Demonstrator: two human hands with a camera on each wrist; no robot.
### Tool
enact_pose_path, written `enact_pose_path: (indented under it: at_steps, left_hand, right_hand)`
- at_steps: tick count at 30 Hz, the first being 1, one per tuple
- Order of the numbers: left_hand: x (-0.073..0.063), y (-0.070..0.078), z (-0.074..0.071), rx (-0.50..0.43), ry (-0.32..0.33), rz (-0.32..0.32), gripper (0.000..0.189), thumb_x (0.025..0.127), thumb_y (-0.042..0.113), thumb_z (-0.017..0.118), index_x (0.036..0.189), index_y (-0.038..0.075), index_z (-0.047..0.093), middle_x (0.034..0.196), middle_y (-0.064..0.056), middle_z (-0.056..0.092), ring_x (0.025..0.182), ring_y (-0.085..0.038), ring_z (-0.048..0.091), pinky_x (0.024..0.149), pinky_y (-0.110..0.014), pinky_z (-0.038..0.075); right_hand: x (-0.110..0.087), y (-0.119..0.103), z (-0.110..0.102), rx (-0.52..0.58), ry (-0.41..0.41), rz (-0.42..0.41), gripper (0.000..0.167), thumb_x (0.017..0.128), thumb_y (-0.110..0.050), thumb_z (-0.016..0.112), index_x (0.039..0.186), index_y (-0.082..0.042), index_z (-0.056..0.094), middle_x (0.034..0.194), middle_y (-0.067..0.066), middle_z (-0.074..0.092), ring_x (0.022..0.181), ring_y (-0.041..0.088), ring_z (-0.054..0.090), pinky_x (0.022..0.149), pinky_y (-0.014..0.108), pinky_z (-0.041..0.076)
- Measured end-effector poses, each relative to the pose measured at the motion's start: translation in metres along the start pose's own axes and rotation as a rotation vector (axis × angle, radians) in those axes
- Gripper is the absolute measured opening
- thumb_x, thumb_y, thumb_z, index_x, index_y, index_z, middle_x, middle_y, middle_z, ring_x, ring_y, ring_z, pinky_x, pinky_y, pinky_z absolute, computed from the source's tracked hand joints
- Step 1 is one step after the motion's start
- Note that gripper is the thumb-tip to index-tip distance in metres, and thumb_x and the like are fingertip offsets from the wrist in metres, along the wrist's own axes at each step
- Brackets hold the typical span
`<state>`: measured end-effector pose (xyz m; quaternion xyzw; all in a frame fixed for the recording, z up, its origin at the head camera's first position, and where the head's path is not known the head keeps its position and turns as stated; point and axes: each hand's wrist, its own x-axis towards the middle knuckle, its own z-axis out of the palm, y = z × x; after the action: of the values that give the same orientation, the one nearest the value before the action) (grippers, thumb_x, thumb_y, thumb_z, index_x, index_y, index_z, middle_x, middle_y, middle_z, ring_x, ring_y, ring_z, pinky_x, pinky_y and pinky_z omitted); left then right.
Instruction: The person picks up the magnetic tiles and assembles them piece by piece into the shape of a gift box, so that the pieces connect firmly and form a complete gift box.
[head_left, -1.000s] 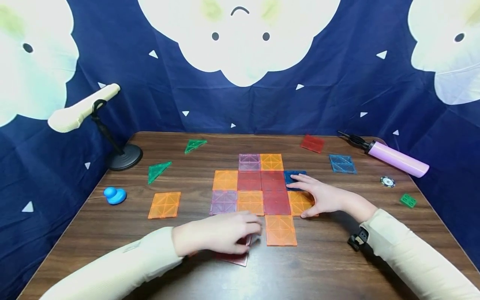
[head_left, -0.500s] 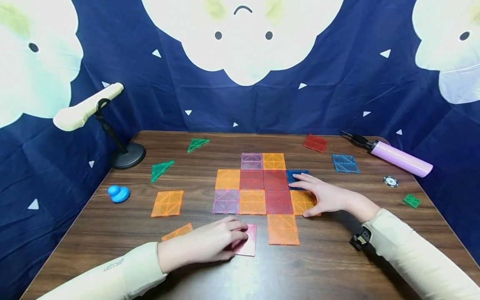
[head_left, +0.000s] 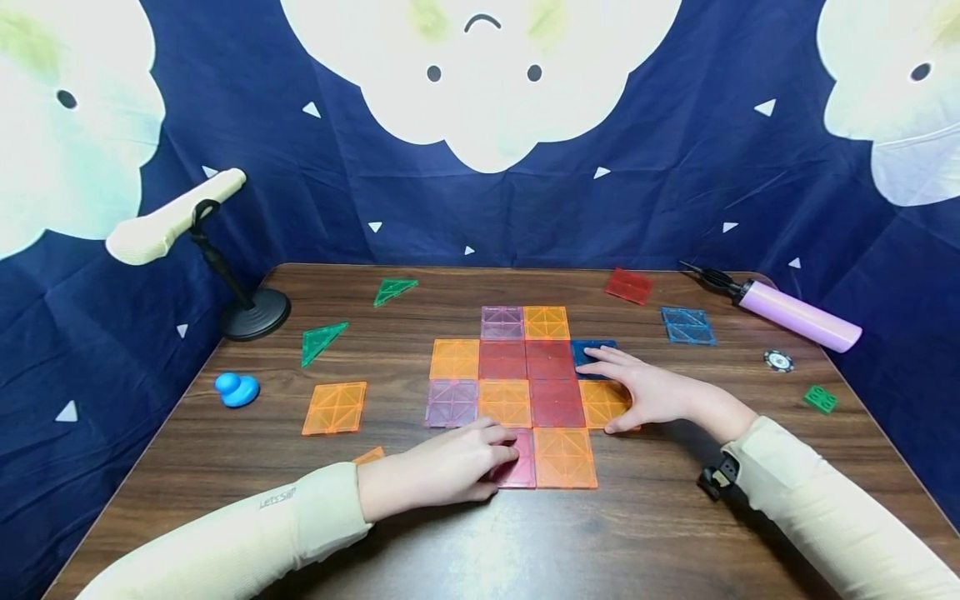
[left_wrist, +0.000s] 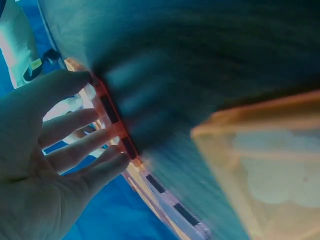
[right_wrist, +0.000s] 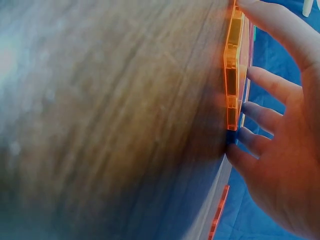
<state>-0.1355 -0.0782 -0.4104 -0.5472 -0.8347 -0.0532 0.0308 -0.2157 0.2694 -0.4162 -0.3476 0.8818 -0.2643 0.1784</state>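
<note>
In the head view, my left hand [head_left: 450, 469] holds a pinkish-red square magnetic tile [head_left: 522, 467] flat on the table, partly under its fingers. This tile lies against an orange square tile [head_left: 565, 458] at the near end of a flat tile patch. In the left wrist view, my thumb and fingertips meet the tile's edge [left_wrist: 114, 117]. My right hand [head_left: 656, 392] rests relaxed at the patch's right side, fingers on a dark blue tile [head_left: 592, 347], thumb by the corner of an orange tile [head_left: 600, 403]. Red tiles [head_left: 556, 404] and a purple tile [head_left: 452, 403] complete the nearby rows.
Left of the patch lie a loose orange tile [head_left: 335, 408], green triangles [head_left: 322, 342] and a blue duck [head_left: 237, 389]. A black stand [head_left: 255, 315] is behind. At right are a blue tile [head_left: 687, 326], red tile [head_left: 628, 286], pink pump [head_left: 798, 317], chip [head_left: 778, 361] and green block [head_left: 820, 398].
My left hand shifted left with the pinkish-red tile, then slid it right and away until it met the near orange tile. My right hand has kept its place.
</note>
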Motion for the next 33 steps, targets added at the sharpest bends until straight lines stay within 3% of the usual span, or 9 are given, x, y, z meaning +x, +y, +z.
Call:
enact_pose_path:
  at_steps: [5, 8, 14, 18, 24, 33]
  left_hand:
    - [0.005, 0.003, -0.003, -0.008, -0.004, -0.030, 0.027, 0.083, 0.023, 0.082, 0.103, 0.009, 0.071, 0.110, -0.004, 0.067, 0.099, -0.019, 0.061, 0.089, -0.025, 0.051]
    - [0.011, 0.006, -0.005, -0.001, -0.033, -0.076, 0.035, 0.082, 0.033, 0.083, 0.103, 0.010, 0.067, 0.107, -0.002, 0.063, 0.098, -0.018, 0.058, 0.085, -0.026, 0.051]
    - [0.034, 0.011, -0.002, 0.032, -0.114, -0.150, 0.070, 0.082, 0.059, 0.077, 0.130, 0.009, 0.065, 0.128, -0.007, 0.061, 0.117, -0.022, 0.054, 0.099, -0.032, 0.049]
    - [0.044, 0.013, 0.003, 0.053, -0.151, -0.185, 0.081, 0.081, 0.064, 0.074, 0.138, 0.008, 0.061, 0.138, -0.010, 0.056, 0.122, -0.025, 0.052, 0.100, -0.033, 0.049]
    - [0.048, 0.015, 0.008, 0.099, -0.139, -0.190, 0.080, 0.084, 0.063, 0.071, 0.138, 0.004, 0.060, 0.136, -0.015, 0.056, 0.119, -0.027, 0.053, 0.098, -0.032, 0.050]
    - [0.053, 0.016, 0.011, 0.260, -0.110, -0.120, 0.078, 0.084, 0.062, 0.068, 0.130, 0.000, 0.064, 0.120, -0.015, 0.064, 0.105, -0.026, 0.057, 0.092, -0.030, 0.051]
  right_hand:
    - [-0.001, 0.002, 0.000, 0.009, 0.014, -0.017, 0.087, 0.083, -0.038, 0.084, 0.154, -0.007, 0.044, 0.165, 0.025, 0.017, 0.149, 0.053, 0.008, 0.109, 0.077, 0.016]
    - [-0.002, 0.002, 0.000, 0.007, 0.022, -0.009, 0.086, 0.083, -0.037, 0.085, 0.153, -0.006, 0.045, 0.165, 0.026, 0.018, 0.149, 0.053, 0.009, 0.109, 0.077, 0.017]
    - [-0.005, -0.012, 0.000, -0.068, 0.079, 0.102, 0.089, 0.080, -0.040, 0.087, 0.151, -0.004, 0.047, 0.159, 0.033, 0.025, 0.142, 0.057, 0.026, 0.107, 0.072, 0.030]
    - [-0.010, -0.022, 0.005, -0.062, 0.174, 0.211, 0.081, 0.088, -0.037, 0.081, 0.150, 0.000, 0.045, 0.153, 0.036, 0.035, 0.137, 0.055, 0.037, 0.106, 0.069, 0.035]
    - [-0.019, -0.030, 0.016, 0.122, 0.298, 0.350, 0.064, 0.102, -0.032, 0.064, 0.150, 0.003, 0.041, 0.146, 0.033, 0.047, 0.132, 0.048, 0.047, 0.105, 0.065, 0.038]
    - [-0.020, -0.037, 0.024, 0.610, 0.424, 0.367, 0.057, 0.103, -0.012, 0.058, 0.152, 0.004, 0.035, 0.158, 0.034, 0.025, 0.144, 0.051, 0.023, 0.114, 0.068, 0.021]
